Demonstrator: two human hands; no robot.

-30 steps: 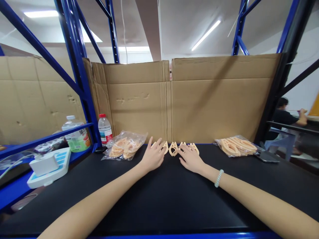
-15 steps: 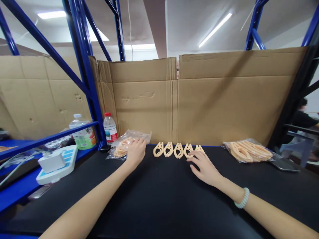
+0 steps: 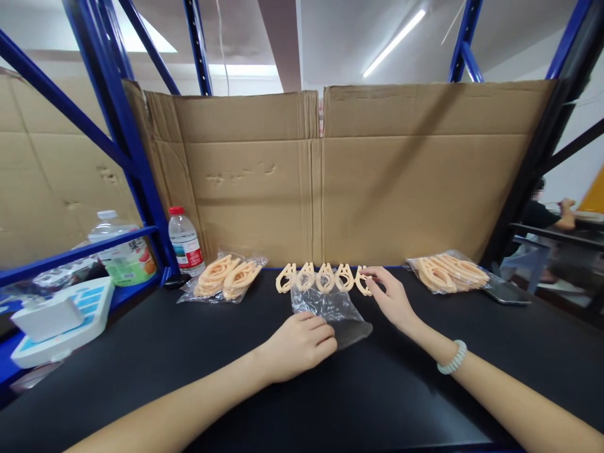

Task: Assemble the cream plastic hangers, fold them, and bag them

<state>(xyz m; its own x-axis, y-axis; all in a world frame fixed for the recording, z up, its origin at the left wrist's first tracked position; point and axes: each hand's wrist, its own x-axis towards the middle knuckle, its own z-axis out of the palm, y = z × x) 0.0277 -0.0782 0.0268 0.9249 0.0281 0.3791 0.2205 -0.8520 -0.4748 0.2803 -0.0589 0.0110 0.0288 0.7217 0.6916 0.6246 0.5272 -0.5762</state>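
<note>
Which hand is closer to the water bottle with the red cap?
Left. The left hand rests on the clear plastic bag, right of the bottle; the right hand is farther right, by the clips.

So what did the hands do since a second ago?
The left hand went to the bag pile, then came back holding an empty clear bag. The right hand now touches the end clip. The five clips stayed in their row.
</note>
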